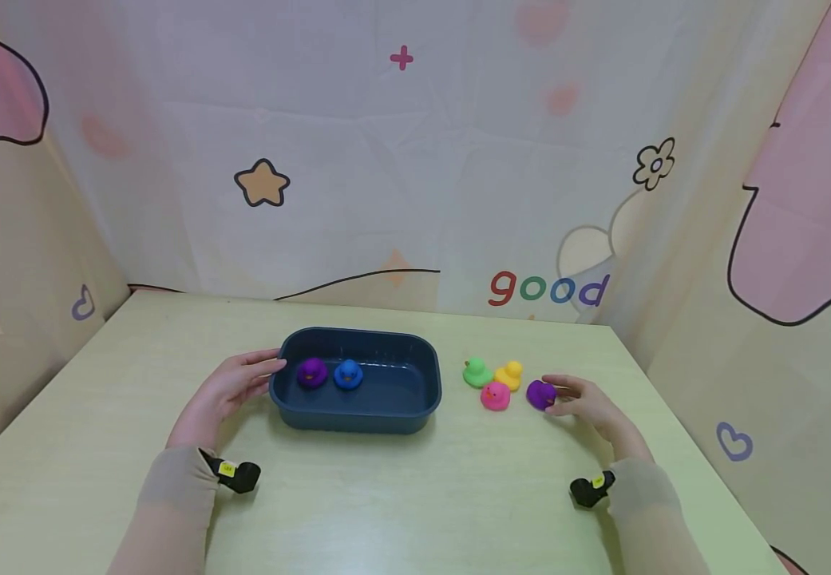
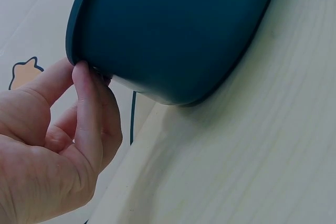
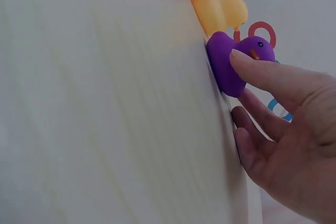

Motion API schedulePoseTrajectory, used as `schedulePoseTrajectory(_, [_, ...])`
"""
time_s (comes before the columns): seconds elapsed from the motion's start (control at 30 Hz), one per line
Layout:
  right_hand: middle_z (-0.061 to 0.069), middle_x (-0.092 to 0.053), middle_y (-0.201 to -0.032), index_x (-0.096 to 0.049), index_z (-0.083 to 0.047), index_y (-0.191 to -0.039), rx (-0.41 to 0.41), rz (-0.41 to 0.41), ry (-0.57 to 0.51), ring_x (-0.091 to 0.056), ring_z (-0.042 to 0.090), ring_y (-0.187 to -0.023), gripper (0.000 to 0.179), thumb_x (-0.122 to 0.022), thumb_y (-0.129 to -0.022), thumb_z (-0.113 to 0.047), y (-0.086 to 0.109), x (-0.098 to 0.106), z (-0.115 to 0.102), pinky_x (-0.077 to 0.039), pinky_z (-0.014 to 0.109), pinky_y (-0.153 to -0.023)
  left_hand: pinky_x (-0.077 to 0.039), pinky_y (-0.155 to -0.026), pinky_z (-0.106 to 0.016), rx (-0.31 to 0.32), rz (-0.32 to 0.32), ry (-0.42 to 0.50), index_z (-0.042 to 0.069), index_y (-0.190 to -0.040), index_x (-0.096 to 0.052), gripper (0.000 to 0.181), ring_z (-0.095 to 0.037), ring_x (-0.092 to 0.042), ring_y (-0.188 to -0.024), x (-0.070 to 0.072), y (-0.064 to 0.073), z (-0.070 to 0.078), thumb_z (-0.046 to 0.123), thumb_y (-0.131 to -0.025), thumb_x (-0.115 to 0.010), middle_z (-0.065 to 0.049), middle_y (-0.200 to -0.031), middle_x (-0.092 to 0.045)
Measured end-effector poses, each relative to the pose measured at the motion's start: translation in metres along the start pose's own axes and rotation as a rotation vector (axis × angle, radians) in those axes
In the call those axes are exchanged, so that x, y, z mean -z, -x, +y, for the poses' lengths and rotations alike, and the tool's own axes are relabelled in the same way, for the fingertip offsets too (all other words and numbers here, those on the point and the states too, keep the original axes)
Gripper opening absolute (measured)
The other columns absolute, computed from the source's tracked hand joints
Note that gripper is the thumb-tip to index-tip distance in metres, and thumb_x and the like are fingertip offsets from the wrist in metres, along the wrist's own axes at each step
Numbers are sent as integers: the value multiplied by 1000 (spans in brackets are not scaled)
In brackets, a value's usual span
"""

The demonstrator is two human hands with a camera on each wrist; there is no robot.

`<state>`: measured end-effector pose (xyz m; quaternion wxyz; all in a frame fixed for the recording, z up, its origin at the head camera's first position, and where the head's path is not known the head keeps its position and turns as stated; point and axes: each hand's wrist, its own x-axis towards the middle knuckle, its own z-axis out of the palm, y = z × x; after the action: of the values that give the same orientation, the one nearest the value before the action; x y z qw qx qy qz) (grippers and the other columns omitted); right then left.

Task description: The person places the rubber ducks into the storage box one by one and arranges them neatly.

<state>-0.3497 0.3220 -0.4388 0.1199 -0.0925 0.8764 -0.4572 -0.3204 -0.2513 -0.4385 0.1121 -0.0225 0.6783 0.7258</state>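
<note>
A dark blue rectangular tub [image 1: 358,421] stands on the table, with a purple rubber duck [image 1: 312,373] and a blue rubber duck [image 1: 348,374] inside at its left. My left hand [image 1: 231,391] pinches the tub's left rim; the left wrist view shows the bent fingers [image 2: 89,114] right at the rim. To the right, my right hand [image 1: 591,406] holds another purple rubber duck [image 3: 227,66] between thumb and fingers, and the duck is on the tabletop. The thumb lies on its near side, while the fingers behind it are partly hidden.
Green [image 1: 477,373], yellow [image 1: 509,375] and pink [image 1: 496,396] rubber ducks cluster between the tub and my right hand. A printed cloth backdrop [image 1: 329,239] rises behind the pale wooden table [image 1: 386,503]. Black cameras [image 1: 241,477] are strapped at both wrists.
</note>
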Motion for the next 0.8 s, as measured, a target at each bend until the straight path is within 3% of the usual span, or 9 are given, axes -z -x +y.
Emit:
schedulePoseTrajectory(0.27, [30, -40, -146, -44, 5, -142, -22, 23, -25, -37, 47, -134, 63, -72, -87, -10, -3, -2, 4, -25, 62, -114, -53, -69, -12, 12, 7, -1, -6, -149, -31, 68, 2, -63, -74, 0, 0, 1, 18, -96, -64, 15, -89, -67])
schedulePoseTrajectory(0.57, [30, -45, -142, -48, 7, -138, -13, 45, 25, -40, 46, -132, 57, -71, -90, -13, -3, -6, 1, -29, 62, -112, -53, -71, -12, 0, 2, -16, -6, -149, -31, 68, 2, -64, -77, 0, 0, 1, 19, -96, -65, 15, -92, -66])
schedulePoseTrajectory(0.8, [32, -44, -141, -45, 8, -139, -33, 79, 17, -39, 46, -131, 57, -67, -93, -18, -1, -8, -3, -23, 65, -112, -53, -71, -13, 0, 1, -21, -6, -149, -32, 67, 2, -64, -77, 1, -1, 0, 18, -96, -64, 15, -93, -66])
